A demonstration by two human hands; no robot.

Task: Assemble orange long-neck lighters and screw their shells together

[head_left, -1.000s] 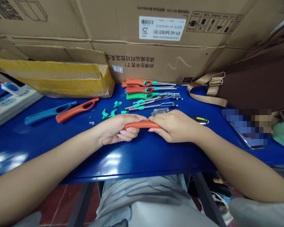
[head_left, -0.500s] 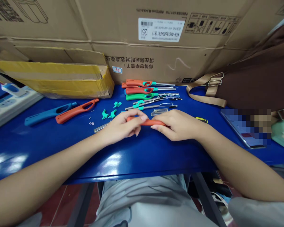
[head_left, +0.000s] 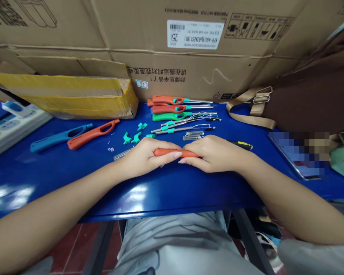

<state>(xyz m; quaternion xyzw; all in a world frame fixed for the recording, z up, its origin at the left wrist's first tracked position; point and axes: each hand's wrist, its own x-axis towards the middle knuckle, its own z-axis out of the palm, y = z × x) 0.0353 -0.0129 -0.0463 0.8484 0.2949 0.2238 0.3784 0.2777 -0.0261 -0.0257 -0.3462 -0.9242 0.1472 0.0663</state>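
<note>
Between my two hands is an orange lighter casing (head_left: 176, 153), held level above the blue table. My left hand (head_left: 149, 156) is closed round its left part, thumb along the near side. Fingers of my right hand (head_left: 212, 154) wrap its right part and hide that end. Just beyond the hands lie clear fluid tanks (head_left: 193, 135) and several turquoise triggers (head_left: 137, 138). Metal lighter tubes with wires (head_left: 177, 130) rest farther back, in front of a row of lighters: a green lighter (head_left: 167, 117) and several orange lighters (head_left: 167, 109).
To the left lie a blue casing (head_left: 60, 138) and another orange casing (head_left: 93, 134). A taped cardboard box (head_left: 94, 99) and a white power strip (head_left: 14, 128) stand behind them. At right are a black-yellow screwdriver (head_left: 242, 144), a phone (head_left: 292, 160) and a brown bag (head_left: 315, 91).
My left hand has shifted its hold, its thumb now flat along the casing and its fingers closer to the right hand. The casing sits slightly lower, and more of the screwdriver shows.
</note>
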